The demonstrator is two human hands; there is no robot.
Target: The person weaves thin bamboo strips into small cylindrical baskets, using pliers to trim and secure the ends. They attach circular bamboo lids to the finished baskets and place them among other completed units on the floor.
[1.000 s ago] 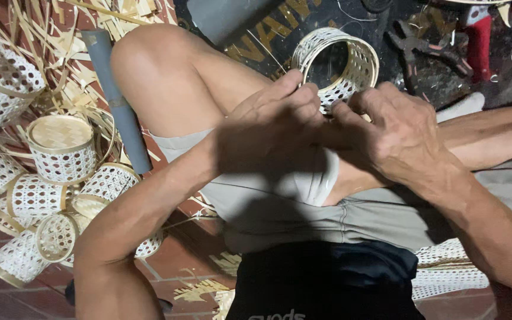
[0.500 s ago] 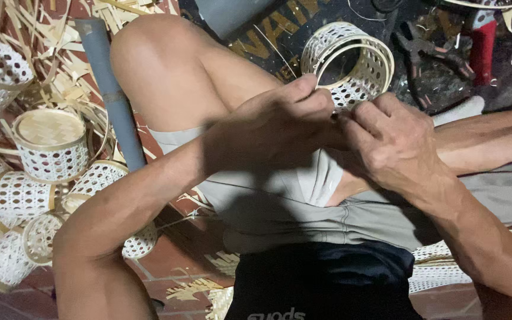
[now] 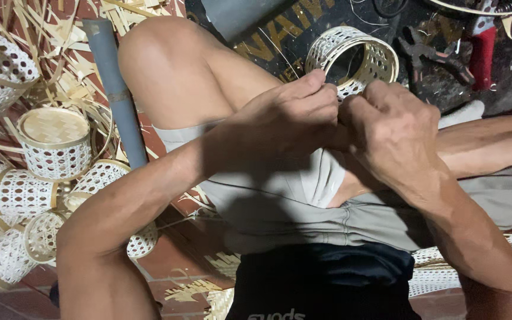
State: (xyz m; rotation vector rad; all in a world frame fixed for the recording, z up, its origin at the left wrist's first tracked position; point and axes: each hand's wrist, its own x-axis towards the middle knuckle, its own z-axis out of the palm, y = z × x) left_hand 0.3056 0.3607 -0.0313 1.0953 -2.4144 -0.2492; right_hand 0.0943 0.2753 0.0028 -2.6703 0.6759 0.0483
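Woven basket ring [image 3: 354,59] sits at 12 o'clock, propped over the knee w/ its open side up so the rim faces both hands. Left hand [image 3: 288,118] and right hand [image 3: 392,127] meet at its near rim, fingers curled tight, pinching what looks like a thin strip; finished baskets [image 3: 54,145] piled at 9 o'clock.

The woven ring [image 3: 352,54] at upper centre is pale cream with hexagonal openwork. Baskets [image 3: 54,145] at left match it, gold-rimmed. The pipe [image 3: 115,89] is grey, the shorts [image 3: 291,204] light grey.

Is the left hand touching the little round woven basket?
Touching. The head view shows the left hand with its fingertips pinching the near rim of the woven basket, no gap between them; the right hand presses in beside it.
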